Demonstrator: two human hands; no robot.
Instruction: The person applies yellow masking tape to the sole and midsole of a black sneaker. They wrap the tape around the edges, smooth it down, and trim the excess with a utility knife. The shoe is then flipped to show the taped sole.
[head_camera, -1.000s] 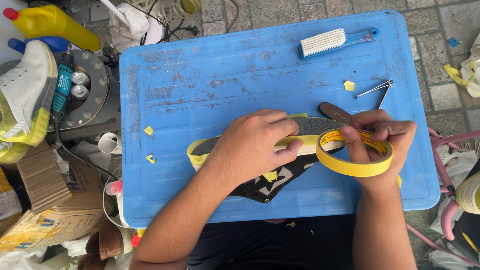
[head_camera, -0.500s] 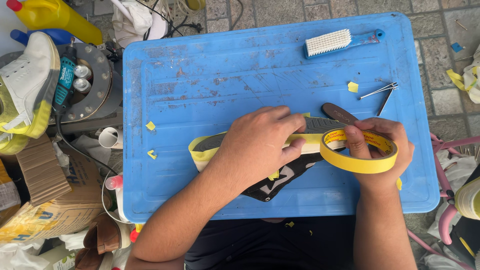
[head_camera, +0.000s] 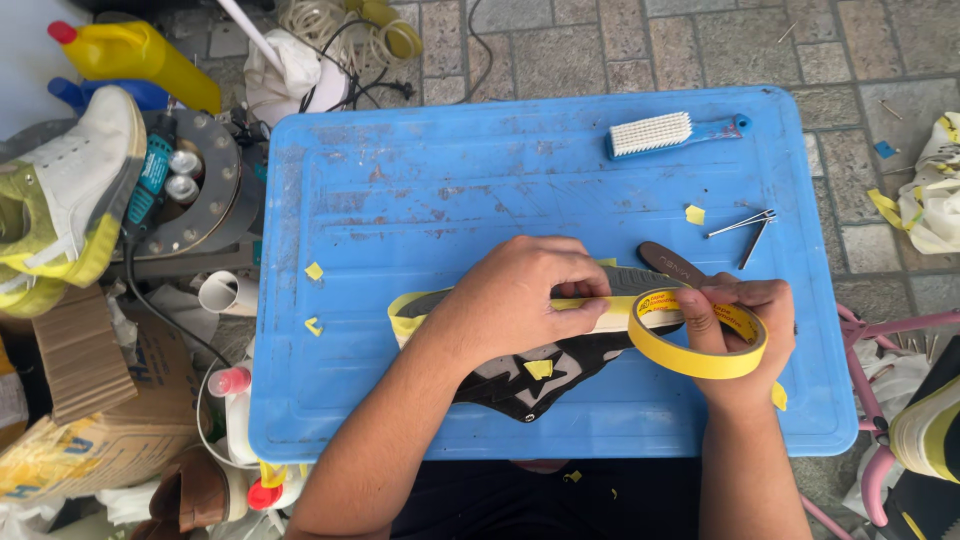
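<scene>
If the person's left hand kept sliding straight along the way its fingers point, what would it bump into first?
The left hand points right along the taped shoe sole. It would probably first meet the yellow masking tape roll held in the right hand, though depth is hard to judge from above.

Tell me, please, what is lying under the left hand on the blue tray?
Under the left hand lies a dark shoe edged with yellow tape, resting on the blue tray. The hand covers the shoe's middle, so that part cannot be seen.

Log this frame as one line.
left hand: presses shoe | right hand: holds yellow tape roll | surface: blue board
</scene>
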